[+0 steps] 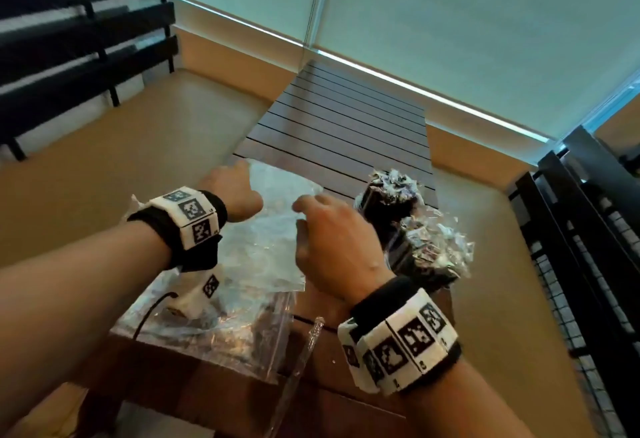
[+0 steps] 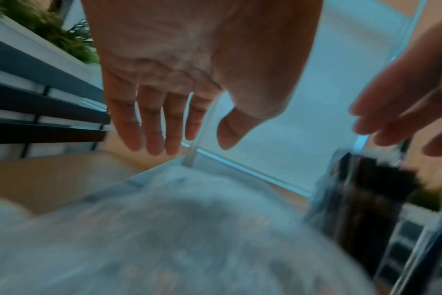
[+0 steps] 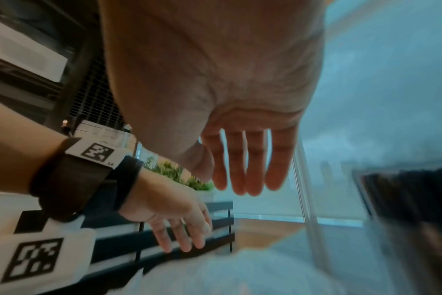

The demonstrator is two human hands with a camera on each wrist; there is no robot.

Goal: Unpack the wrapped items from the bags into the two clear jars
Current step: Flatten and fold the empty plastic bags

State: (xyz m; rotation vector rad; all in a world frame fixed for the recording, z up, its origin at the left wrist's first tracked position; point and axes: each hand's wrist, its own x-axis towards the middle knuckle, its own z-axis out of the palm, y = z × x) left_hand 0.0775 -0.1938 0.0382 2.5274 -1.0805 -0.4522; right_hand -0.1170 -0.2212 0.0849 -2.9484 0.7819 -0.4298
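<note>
Bench (image 1: 332,118): a dark slatted top is carrying everything; beyond both hands its far half is lying bare, so there is open room ahead of the grips for moving things.
Bags (image 1: 263,250): clear plastic bags are lying slack and flattened under and between the two hands, one reaching over the bench's near edge; I judge they look emptied, though the crumpled plastic is too glary to be sure nothing is left inside.
Jars (image 1: 426,247): the two clear jars are standing just to the right of the right hand, one behind the other and close together, heaped over their rims with shiny wrapped items (image 1: 394,184); being that full, a careless sweep could be spilling the top ones.
Left hand (image 1: 235,195): its grip is hanging slack over the far part of the bags, fingers straight and spread, holding nothing.
Right hand (image 1: 332,240): its grip is likewise loose, fingers straight and a little apart, hovering above the bags and holding nothing; the jars are sitting near its outer side.
Edges: the near jar is standing close to the bench's right edge, leaving little margin there.
</note>
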